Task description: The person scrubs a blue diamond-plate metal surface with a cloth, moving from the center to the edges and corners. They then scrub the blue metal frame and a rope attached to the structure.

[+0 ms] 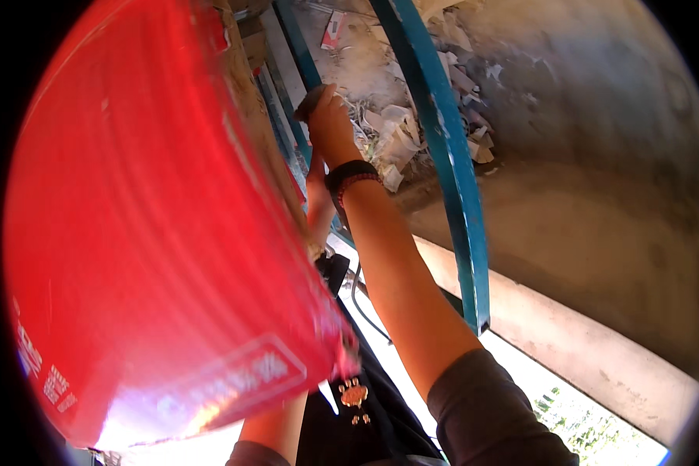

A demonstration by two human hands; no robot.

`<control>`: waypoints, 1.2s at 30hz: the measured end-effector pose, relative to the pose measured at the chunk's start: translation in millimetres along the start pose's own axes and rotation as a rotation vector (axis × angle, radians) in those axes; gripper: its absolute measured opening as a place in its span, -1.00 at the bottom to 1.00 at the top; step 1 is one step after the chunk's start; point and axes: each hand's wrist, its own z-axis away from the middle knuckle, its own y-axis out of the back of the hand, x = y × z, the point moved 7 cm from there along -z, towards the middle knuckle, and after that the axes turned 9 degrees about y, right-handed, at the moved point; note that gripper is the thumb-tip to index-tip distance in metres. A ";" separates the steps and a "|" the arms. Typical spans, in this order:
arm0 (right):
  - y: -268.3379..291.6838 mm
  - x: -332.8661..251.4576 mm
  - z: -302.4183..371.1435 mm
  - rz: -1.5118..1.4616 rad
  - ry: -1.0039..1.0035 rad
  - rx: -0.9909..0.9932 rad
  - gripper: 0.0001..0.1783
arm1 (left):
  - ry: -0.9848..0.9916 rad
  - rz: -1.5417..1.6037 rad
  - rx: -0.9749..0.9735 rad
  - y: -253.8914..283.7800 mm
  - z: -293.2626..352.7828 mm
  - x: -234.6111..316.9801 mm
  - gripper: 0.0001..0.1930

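A large glossy red box [163, 210] with pale printing fills the left side, close to me and slightly blurred. My right hand [332, 128] reaches far past its brown edge, a dark band and a reddish bracelet on the wrist. Its fingers are closed around a small dark brown thing whose kind I cannot make out, beside a teal metal bar [297, 43]. Below it, a strip of my left hand [317, 203] shows next to the box edge. The red box covers most of my left arm, and the left fingers are hidden.
A thick teal metal post [450, 155] stands right of my right arm. Torn paper and cardboard scraps [396, 140] lie behind it, against a stained grey wall [598, 132]. A pale ledge [590, 353] runs along the lower right. A black cable [357, 295] hangs near my body.
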 end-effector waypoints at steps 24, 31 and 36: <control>135.4 -224.5 328.3 -1.118 0.065 -0.525 -0.63 | -0.023 -0.806 0.280 235.2 361.2 91.3 -0.41; 150.5 -219.2 357.7 -0.972 0.015 -0.551 -0.58 | 0.002 -0.712 0.205 239.2 398.8 95.7 0.05; 129.1 -203.6 385.4 -0.931 -0.014 -0.704 -0.61 | 0.136 -0.711 0.093 228.7 420.9 82.4 -0.03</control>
